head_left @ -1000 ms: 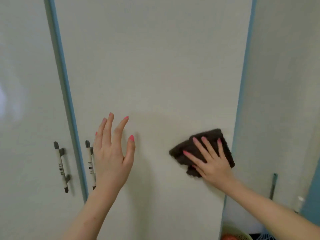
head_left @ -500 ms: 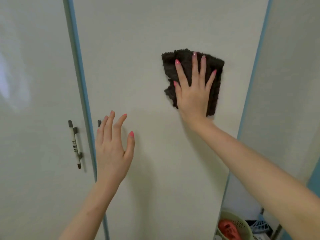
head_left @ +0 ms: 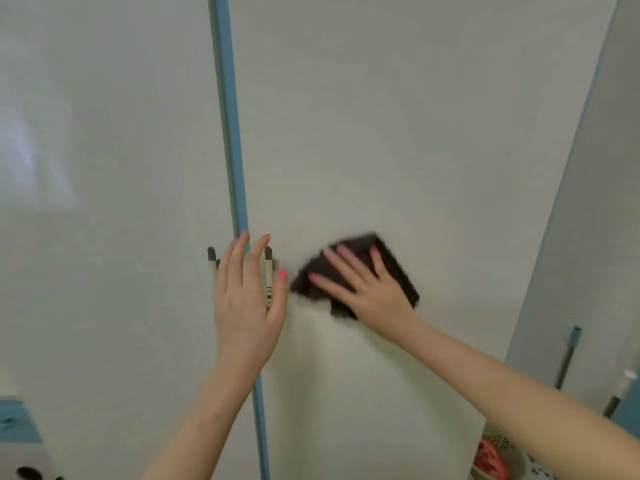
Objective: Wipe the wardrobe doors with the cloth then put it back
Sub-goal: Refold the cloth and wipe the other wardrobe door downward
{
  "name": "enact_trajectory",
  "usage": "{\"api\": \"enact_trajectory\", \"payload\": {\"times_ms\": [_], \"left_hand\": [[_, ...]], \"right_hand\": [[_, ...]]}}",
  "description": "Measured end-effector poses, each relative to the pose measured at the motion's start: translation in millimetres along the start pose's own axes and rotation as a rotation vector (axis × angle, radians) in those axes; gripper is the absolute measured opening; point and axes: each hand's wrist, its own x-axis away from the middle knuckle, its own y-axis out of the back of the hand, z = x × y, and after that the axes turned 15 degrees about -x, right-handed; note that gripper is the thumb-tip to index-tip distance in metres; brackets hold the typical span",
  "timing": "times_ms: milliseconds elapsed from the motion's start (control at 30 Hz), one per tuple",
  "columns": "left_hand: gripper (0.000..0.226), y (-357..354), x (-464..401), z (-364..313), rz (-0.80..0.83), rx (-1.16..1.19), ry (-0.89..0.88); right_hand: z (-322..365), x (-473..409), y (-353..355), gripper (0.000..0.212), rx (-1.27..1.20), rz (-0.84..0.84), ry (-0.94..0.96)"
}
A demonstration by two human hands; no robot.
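Note:
A dark brown cloth (head_left: 391, 261) lies flat against the right wardrobe door (head_left: 398, 133), a pale cream panel. My right hand (head_left: 363, 289) presses on the cloth with fingers spread, at handle height. My left hand (head_left: 247, 299) is open, fingers together and upright, over the blue strip (head_left: 228, 133) between the two doors. It partly covers the right door's handle (head_left: 268, 271). The left door (head_left: 104, 202) has its own handle (head_left: 211, 256) just left of my left hand.
To the right of the wardrobe a narrow gap holds a basket (head_left: 498, 455) with something red in it and two thin poles (head_left: 568, 355) leaning on the wall. A blue and white object (head_left: 17, 424) sits at the lower left.
My right hand has swept the cloth down from high on the right door to handle height and leftwards. The view has shifted right, so the blue strip now sits near the middle.

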Motion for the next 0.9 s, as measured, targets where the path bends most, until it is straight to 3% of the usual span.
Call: {"api": "enact_trajectory", "payload": {"times_ms": [100,200,367,467,600,767,900], "left_hand": [[0.048,0.0,-0.3,2.5,0.013,0.035,-0.008],[0.05,0.1,6.2,12.2,0.044,0.081,0.014],[0.052,2.4,20.0,36.3,0.09,0.094,0.036],[0.053,5.5,25.9,46.6,0.098,0.1,0.04],[0.053,8.9,34.2,49.9,0.114,0.088,0.024],[0.051,17.0,39.6,41.3,0.12,0.065,0.003],[0.049,13.6,40.0,20.8,0.105,0.056,-0.004]], "right_hand": [[-15.5,-81.5,22.8,0.06,-0.002,-0.228,-0.265],[-11.4,-119.8,22.9,0.062,0.053,-0.32,-0.436],[48.8,-55.4,-24.7,0.05,-0.043,-0.155,-0.198],[83.0,-8.2,-52.1,0.06,-0.048,-0.102,-0.252],[99.0,31.1,-69.9,0.07,0.013,0.051,-0.131],[49.4,23.5,-36.4,0.046,0.04,0.132,0.134],[-38.7,-6.4,23.1,0.048,0.105,-0.075,-0.018]]}}
